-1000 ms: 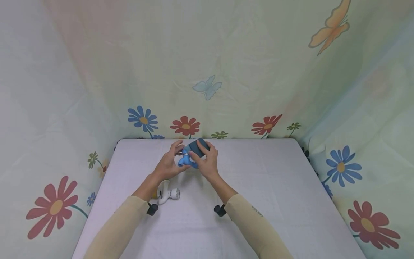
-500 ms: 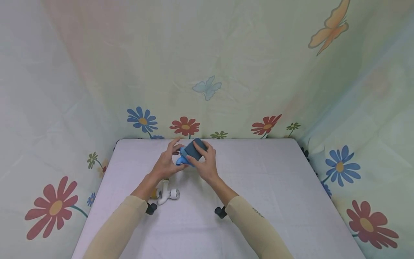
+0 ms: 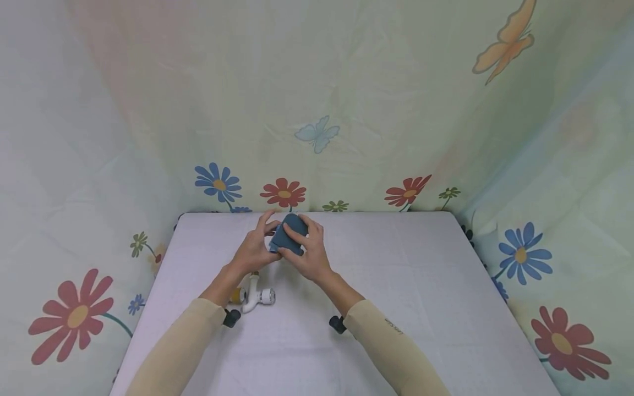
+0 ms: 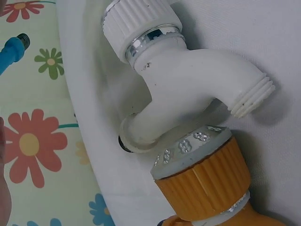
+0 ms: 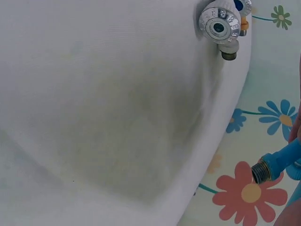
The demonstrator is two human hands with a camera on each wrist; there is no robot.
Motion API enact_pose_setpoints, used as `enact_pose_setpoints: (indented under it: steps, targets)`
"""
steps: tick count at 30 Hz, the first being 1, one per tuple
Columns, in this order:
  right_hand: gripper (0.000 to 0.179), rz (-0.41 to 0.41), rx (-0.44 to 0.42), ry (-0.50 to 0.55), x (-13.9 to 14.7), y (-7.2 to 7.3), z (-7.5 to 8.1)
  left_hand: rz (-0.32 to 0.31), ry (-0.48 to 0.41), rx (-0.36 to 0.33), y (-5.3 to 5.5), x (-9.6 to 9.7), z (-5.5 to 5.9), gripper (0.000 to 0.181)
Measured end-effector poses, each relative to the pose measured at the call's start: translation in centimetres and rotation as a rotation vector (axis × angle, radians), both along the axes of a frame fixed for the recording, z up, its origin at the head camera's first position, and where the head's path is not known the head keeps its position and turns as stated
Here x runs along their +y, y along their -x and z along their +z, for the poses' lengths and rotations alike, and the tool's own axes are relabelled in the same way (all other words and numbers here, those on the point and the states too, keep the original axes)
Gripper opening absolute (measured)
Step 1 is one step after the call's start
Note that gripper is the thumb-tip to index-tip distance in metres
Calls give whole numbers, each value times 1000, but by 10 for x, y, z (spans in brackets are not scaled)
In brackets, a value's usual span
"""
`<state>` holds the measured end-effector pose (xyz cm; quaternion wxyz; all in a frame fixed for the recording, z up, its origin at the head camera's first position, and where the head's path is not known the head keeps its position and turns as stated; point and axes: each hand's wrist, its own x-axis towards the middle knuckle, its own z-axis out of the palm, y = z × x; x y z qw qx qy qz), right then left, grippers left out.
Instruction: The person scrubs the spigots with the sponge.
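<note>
Above the far part of the table, my left hand (image 3: 252, 252) holds a blue plastic tap (image 5: 282, 160) between thumb and fingers. My right hand (image 3: 313, 254) grips a dark blue, rounded block (image 3: 289, 235), sponge-like in look, against the tap. In the head view the block covers most of the tap. The tap's threaded metal end shows at the left edge of the left wrist view and the lower right of the right wrist view. Below my left wrist lie a white tap (image 4: 183, 77) and an orange tap (image 4: 207, 179), side by side.
A white cloth covers the table (image 3: 406, 308). Behind it hangs a curtain (image 3: 396, 110) printed with flowers and butterflies, which also closes in both sides. Dark wrist cameras (image 3: 338, 324) sit under the forearms.
The dark blue block has shifted left and tilted over the blue tap, hiding more of it. My right hand has moved left with it. My left hand has barely moved.
</note>
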<state>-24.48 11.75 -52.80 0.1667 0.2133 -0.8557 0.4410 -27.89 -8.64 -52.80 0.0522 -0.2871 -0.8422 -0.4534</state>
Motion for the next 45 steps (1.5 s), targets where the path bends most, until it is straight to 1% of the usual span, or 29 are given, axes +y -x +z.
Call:
enact_pose_setpoints:
  steps: [4,7,10,13,16,20,24,27,31,37,41,45]
  targets:
    - [59,-45,1,-12,-1,2,1,-11,-9,-13,-1,2,1,116]
    - [58,-73,-9,-4,-1,4,1,-11,-8,-46,-3,4,1,116]
    - [57,-99,-23,5,0,5,0,-19,9,-56,-4,5,0,114]
    - [58,-118,-35,21,1,6,-1,-13,34,-54,-5,6,-2,112]
    - [59,-133,-61,49,2,8,-2,-3,52,-56,-6,7,-3,111]
    - [59,-163,-133,91,3,10,-4,2,57,-68,-8,8,-2,111]
    - [59,-186,-197,132,4,12,-4,-2,53,-66,-9,8,-2,111]
    - [59,-202,-228,154,4,12,-3,-8,51,-57,-9,8,-3,110]
    - [59,-219,-252,167,4,12,-3,-12,45,-48,-8,9,-3,110]
    - [60,-245,-285,176,5,12,-4,-6,37,-61,-9,9,-4,109]
    - [61,-276,-302,177,5,13,-6,-10,32,-61,-9,10,-4,108]
    - [61,-316,-316,201,8,15,-8,-25,30,-48,-8,10,-4,106]
